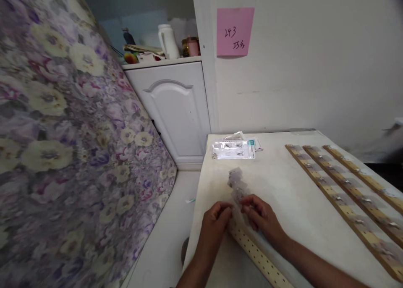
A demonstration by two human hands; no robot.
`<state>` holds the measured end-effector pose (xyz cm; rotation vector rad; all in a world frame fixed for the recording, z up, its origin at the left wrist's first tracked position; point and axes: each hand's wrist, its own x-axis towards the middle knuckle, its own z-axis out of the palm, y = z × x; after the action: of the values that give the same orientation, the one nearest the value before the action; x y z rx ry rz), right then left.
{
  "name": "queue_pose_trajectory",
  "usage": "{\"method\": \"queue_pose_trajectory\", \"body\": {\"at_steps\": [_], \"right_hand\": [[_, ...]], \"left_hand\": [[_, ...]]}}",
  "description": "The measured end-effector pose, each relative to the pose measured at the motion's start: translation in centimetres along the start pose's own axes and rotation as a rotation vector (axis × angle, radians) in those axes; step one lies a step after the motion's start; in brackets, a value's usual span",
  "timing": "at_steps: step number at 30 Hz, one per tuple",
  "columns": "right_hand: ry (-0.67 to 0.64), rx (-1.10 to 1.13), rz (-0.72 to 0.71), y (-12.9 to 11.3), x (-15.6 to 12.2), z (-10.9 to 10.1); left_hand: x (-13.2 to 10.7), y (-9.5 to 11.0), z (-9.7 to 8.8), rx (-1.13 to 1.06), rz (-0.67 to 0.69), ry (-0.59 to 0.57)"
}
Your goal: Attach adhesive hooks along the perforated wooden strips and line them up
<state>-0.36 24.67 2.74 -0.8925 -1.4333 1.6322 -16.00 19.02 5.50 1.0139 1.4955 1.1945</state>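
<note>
A: What are the fingers doing?
B: On the left hand, thumb and forefinger are drawn together at the tips; whether something thin is pinched there, I cannot tell. The right hand has its fingers curled, thumb near forefinger, and blur hides whether they grip anything.
A: And the perforated strip?
B: Its far end is at the left fingertips; the rest runs below both hands, slanting back between the forearms.
A: Just ahead of the fingers?
B: Clear plastic pieces, overlapping in a loose line on the pale surface.
A: Farther out?
B: Beyond those pieces, a clear blister pack lies on other packaging. Well to the right of the fingers, three wooden strips lie side by side, carrying clear squares with metallic bits.
A: Past the surface?
B: A pink note on the wall ahead, and flowered fabric far left.
</note>
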Motion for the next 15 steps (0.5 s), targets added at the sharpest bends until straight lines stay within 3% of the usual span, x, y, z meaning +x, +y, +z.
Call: {"method": "queue_pose_trajectory", "body": {"at_steps": [8,12,15], "right_hand": [[-0.134,0.039,0.062,-1.0,1.8,0.9],[-0.210,0.009,0.081,-0.2,2.6,1.7],[-0.156,-0.064,0.062,0.2,2.8,2.3]], "left_hand": [[0.3,0.5,-0.7,0.024,0.054,-0.117],[0.4,0.1,-2.0,0.132,0.043,-0.031],[0.2,-0.3,-3.5,0.346,0.088,0.090]]}}
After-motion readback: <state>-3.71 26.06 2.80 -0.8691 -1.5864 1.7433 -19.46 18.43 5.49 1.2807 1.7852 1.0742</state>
